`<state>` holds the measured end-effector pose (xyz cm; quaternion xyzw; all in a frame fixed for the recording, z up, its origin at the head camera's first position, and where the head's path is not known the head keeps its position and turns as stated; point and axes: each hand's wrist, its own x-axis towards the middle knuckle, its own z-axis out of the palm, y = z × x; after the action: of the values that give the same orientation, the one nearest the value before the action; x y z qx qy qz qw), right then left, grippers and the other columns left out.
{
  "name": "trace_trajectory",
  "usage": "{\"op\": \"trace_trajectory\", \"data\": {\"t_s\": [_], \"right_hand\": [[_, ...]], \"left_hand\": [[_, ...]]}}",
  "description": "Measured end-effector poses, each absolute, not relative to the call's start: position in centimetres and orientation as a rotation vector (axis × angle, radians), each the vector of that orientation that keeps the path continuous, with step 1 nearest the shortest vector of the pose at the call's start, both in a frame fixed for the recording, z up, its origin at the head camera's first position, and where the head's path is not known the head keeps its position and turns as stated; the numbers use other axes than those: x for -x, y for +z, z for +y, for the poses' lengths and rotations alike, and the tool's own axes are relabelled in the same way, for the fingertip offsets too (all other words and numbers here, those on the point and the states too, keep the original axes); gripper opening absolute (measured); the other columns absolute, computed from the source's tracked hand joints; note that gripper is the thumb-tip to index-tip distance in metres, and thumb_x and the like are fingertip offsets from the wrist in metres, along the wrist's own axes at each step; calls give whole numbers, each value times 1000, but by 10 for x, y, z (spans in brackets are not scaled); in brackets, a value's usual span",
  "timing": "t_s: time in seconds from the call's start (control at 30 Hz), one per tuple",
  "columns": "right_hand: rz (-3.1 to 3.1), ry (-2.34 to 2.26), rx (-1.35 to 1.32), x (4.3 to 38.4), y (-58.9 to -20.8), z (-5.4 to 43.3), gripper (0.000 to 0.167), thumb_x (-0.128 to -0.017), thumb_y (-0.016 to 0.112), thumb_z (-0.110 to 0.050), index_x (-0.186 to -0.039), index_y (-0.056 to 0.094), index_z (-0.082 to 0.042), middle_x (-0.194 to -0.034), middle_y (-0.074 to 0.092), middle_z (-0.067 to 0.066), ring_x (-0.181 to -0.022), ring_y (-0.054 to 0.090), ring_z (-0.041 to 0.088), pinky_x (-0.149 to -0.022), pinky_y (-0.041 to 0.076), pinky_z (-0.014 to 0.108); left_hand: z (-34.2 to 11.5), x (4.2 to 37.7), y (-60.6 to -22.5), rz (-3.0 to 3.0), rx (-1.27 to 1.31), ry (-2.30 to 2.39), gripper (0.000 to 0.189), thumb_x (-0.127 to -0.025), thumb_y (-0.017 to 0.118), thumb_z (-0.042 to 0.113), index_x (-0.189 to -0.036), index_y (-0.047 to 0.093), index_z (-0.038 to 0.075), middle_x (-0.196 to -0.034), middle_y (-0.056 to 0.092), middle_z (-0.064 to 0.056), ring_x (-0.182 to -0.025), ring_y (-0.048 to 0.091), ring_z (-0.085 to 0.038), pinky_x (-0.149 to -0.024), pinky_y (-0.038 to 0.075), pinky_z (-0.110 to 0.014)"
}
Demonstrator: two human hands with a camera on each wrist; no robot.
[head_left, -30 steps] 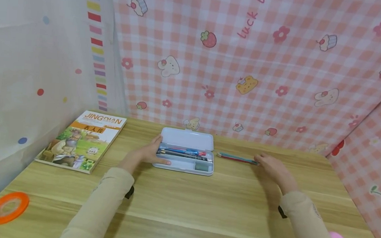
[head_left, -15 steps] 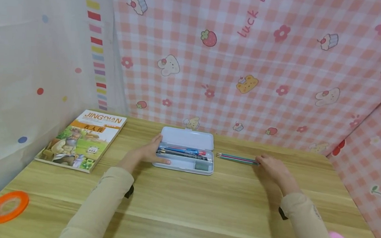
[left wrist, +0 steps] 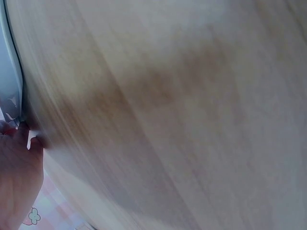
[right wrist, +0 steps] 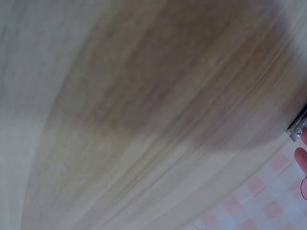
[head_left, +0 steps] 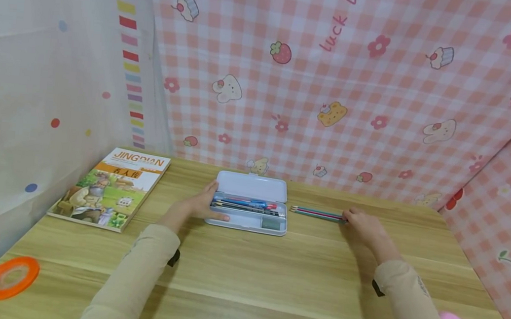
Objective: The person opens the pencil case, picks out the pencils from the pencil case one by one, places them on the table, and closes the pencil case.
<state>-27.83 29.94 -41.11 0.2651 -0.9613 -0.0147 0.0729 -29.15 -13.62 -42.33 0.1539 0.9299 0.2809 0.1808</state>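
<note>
Well, hardly anything has shifted over the last second except the small bundle of pencils point(head_left: 318, 214), and that only slightly. Earlier, a teal stripe ran along its top with dark red beneath; now, as far as I can make out from here, a pinkish-red one shows between bluer ones, so the pencils seem to have been rolled or squared up where they lie. They rest on the worktop point(head_left: 282, 280), pointed ends just beside the right end of the pencil case point(head_left: 251, 186) but apart from it.

The right hand point(head_left: 364, 230) pinches their far ends, and it has barely moved. The left hand point(head_left: 199, 206) has kept its place too, gripping the case's left end, thumb along the front and fingers round behind. The two hands are well apart, with the case and pencils between them.

The lid is still up, and the pens and pencils point(head_left: 245, 203) and green block point(head_left: 271, 223) inside look the same as before. To my mind, that makes this a moment of tidying the bundle, with the case simply being kept steady.
</note>
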Motion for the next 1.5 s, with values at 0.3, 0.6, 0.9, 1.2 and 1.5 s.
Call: {"op": "trace_trajectory", "data": {"t_s": [0.3,0.6,0.9,1.2,1.5], "right_hand": [[-2878,-5,-768,278,-411,297,9,-83,60,0,-88,58,-7,-89,59,8,-79,58,24,-63,50,37],[-2872,142,-793,282,-411,270,8,-84,63,-6,-91,60,-6,-87,61,7,-75,58,20,-66,50,38],[-2889,262,-888,287,-407,205,13,-85,64,-14,-95,63,-6,-86,62,5,-77,59,18,-69,51,38],[-2830,273,-1099,288,-407,158,18,-88,60,-14,-101,64,-2,-96,66,10,-89,64,24,-78,54,37],[-2827,247,-1150,288,-410,141,16,-90,57,-14,-96,67,-3,-86,67,7,-74,60,16,-68,53,33]], "left_hand": [[-137,293,-422,2628,-440,796,114,-77,67,48,-144,-9,-5,-152,-13,-22,-141,-2,-37,-116,9,-47],[-137,291,-423,2620,-438,818,114,-77,68,48,-144,-8,-4,-152,-13,-21,-141,-3,-37,-116,9,-48],[-138,292,-425,2623,-439,829,115,-76,68,48,-144,-9,-3,-152,-13,-20,-141,-3,-36,-116,9,-47],[-139,293,-425,2623,-450,823,115,-76,68,48,-144,-8,-4,-152,-12,-21,-141,-3,-36,-116,9,-47],[-139,293,-427,2626,-457,833,116,-76,68,50,-144,-8,-5,-152,-11,-21,-141,-3,-36,-116,8,-46]]}}
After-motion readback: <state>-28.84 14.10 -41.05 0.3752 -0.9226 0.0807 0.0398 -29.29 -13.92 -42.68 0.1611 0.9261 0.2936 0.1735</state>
